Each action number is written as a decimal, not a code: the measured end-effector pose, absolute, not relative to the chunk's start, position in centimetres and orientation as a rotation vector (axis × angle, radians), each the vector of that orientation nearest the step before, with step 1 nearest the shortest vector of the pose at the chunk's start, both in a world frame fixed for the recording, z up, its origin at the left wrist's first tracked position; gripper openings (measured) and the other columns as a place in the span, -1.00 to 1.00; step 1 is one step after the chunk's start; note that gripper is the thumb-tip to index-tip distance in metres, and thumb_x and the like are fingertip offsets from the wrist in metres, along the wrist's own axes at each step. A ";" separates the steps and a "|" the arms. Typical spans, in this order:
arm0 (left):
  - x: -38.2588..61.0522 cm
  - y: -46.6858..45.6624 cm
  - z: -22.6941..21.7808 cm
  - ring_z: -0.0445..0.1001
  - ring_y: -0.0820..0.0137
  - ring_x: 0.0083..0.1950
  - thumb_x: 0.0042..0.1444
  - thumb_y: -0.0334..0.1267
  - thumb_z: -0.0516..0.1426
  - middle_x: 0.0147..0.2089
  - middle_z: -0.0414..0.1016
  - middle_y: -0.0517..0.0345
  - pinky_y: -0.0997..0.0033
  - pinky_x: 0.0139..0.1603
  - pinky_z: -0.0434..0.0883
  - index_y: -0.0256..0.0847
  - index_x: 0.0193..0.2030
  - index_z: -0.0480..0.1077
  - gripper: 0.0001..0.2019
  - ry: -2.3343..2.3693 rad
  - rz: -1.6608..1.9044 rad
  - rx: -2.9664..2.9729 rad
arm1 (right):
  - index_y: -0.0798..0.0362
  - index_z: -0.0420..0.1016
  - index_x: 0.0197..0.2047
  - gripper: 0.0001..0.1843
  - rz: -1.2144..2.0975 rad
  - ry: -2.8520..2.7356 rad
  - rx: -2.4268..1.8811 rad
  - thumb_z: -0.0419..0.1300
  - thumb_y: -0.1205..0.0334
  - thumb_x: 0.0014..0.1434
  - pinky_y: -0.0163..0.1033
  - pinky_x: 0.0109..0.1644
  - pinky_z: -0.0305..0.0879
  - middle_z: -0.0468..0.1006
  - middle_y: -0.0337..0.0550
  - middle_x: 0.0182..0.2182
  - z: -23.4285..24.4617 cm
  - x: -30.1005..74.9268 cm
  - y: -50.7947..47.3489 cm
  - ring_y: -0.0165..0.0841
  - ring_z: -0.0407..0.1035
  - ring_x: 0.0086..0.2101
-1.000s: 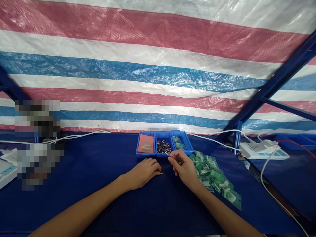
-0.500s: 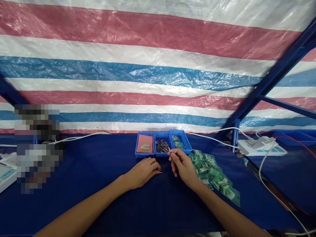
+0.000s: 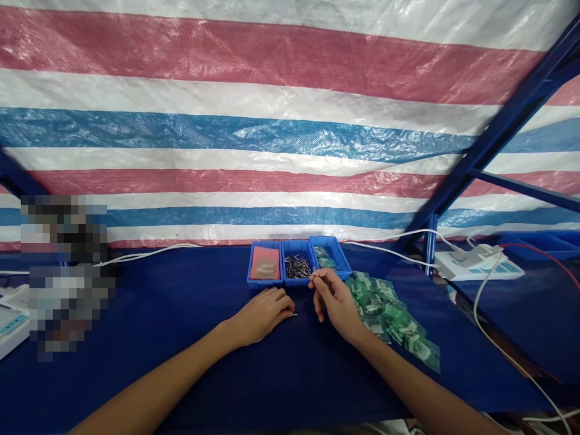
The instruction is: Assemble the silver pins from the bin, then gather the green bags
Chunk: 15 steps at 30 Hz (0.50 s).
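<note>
My left hand (image 3: 264,312) rests closed on the dark blue table cloth (image 3: 181,338), pinching a thin metal pin (image 3: 294,315) that pokes out to the right. Just right of it, my right hand (image 3: 334,298) is raised a little, with thumb and forefinger pinched on another small metal pin at the front rim of the middle blue bin (image 3: 298,266), which holds several metal pins. The left bin (image 3: 265,264) holds reddish packets. In the right bin (image 3: 329,258) lie green packets.
A heap of small green packets (image 3: 395,317) lies right of my right hand. White cables (image 3: 149,252) run along the back edge. A white power strip (image 3: 476,266) sits at the far right, a white device (image 3: 11,320) at the far left. A striped tarp hangs behind.
My right hand has lifted slightly toward the middle bin with its pinch closed. The left hand has stayed put. The view has shifted a little.
</note>
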<state>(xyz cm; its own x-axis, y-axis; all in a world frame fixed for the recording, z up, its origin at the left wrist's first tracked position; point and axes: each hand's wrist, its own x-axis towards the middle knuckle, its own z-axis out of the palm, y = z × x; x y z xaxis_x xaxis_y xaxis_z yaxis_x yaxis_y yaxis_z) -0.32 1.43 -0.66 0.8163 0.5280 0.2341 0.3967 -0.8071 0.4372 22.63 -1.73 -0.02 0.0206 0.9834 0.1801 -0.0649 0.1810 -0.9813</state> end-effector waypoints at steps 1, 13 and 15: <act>-0.3 1.4 -0.6 0.44 0.29 -0.05 0.55 -0.20 0.03 -0.07 0.47 0.09 0.30 0.04 0.39 -0.15 -0.01 0.43 -0.82 0.701 0.488 2.631 | -0.04 0.43 -0.10 -0.66 1.083 -1.230 -1.046 0.23 -0.15 0.39 -0.41 -0.75 0.29 0.48 -0.30 -0.28 -0.2 22.7 -1.7 -0.54 0.31 -0.67; -0.5 1.5 -0.4 0.43 0.29 -0.04 0.54 -0.20 0.04 -0.04 0.46 0.09 0.30 0.04 0.38 -0.15 0.00 0.41 -0.85 0.680 0.467 2.640 | -0.02 0.43 -0.24 -0.63 1.061 -1.291 -1.145 0.33 -0.14 0.32 -0.39 -0.71 0.30 0.36 -0.38 -0.52 -0.2 22.8 -2.1 -0.48 0.26 -0.66; -0.5 1.5 -0.4 0.43 0.29 -0.04 0.53 -0.20 0.06 -0.04 0.46 0.10 0.30 0.04 0.38 -0.15 0.00 0.41 -0.86 0.678 0.472 2.639 | -0.01 0.40 -0.29 -0.58 1.189 -1.219 -1.115 0.30 -0.18 0.32 -0.39 -0.72 0.28 0.35 -0.39 -0.54 0.0 22.7 -2.0 -0.51 0.20 -0.69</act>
